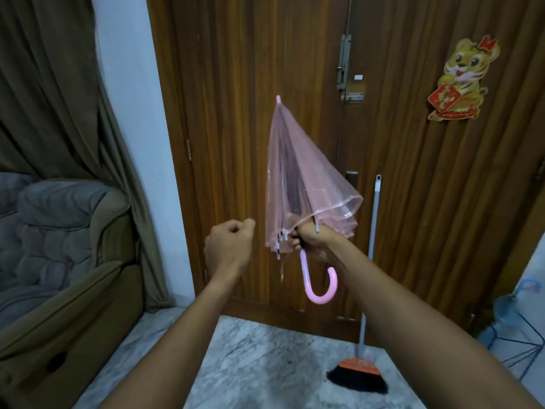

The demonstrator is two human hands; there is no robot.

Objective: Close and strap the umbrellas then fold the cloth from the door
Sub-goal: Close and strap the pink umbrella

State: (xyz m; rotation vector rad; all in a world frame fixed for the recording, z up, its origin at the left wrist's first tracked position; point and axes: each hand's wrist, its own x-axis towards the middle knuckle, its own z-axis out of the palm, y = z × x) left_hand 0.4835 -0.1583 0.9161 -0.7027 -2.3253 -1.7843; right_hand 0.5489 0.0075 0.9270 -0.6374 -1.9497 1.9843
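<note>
Two bare forearms come in from the bottom edge: left forearm (177,340) lower centre, right forearm (413,320) lower right.

Left hand (228,246), centre frame: fingers curled into a loose fist, nothing in it, just left of the umbrella and not touching it.

Right hand (312,237), centre: wrapped tight around the umbrella's shaft just above the handle, partly under the canopy hem.

Umbrella (298,178): one, pink, see-through. It is held upright at centre frame with its tip (278,98) up. The canopy is collapsed but loose, its folds flaring to the right, with rib ends bunched beside the right hand. No strap can be seen around it. The pink hook handle (321,287) hangs below the fist.

Floor (265,364), bottom centre: grey-veined marble.

Broom (358,370), lower right: one, with an orange head and black bristles on the floor. Its grey pole leans up against the door.

Sofa (59,246), left edge: one, olive, with a grey quilted cover.

Container: one pale blue bottle (510,308), right edge, on a dark wire stand. It is blurred and I cannot tell its contents.

Curtain (44,84), upper left: brown, gathered.

Door (236,113): dark wood, filling the background, with one metal bolt (343,63) top centre. The small white tag (358,76) beside it is too small to read.

Sticker (463,81), upper right: one cartoon tiger holding a red plaque. The gold characters are not legible.
</note>
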